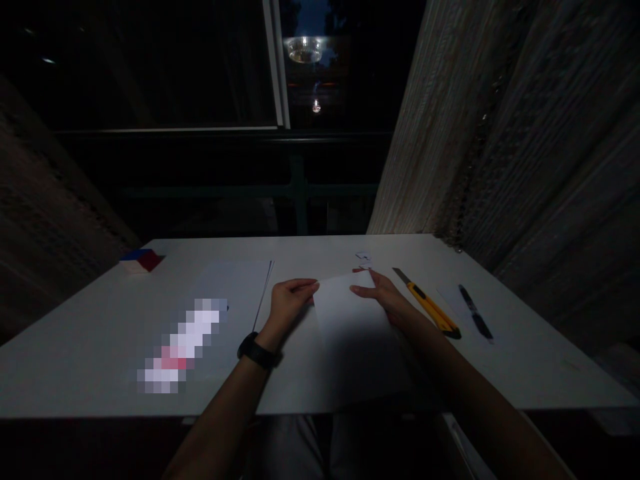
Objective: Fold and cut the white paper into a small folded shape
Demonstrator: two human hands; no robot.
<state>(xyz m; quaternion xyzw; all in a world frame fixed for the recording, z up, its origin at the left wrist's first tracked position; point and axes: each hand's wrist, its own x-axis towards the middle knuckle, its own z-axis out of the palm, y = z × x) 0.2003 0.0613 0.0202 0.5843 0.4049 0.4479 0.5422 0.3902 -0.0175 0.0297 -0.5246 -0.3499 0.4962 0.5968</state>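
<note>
A white sheet of paper (350, 313) lies on the white table (90, 333) in front of me. My left hand (289, 303) pinches its upper left edge, fingers curled over it. My right hand (383, 297) grips the upper right edge, fingers bent onto the sheet. A black watch (257, 351) is on my left wrist. The sheet's near part is in shadow.
A yellow utility knife (430, 308) lies just right of my right hand, and a black pen (475, 312) beyond it. A stack of paper (235, 287) sits to the left. A red-and-blue block (141, 259) rests at the far left corner. Small paper scraps (363, 257) lie behind the sheet.
</note>
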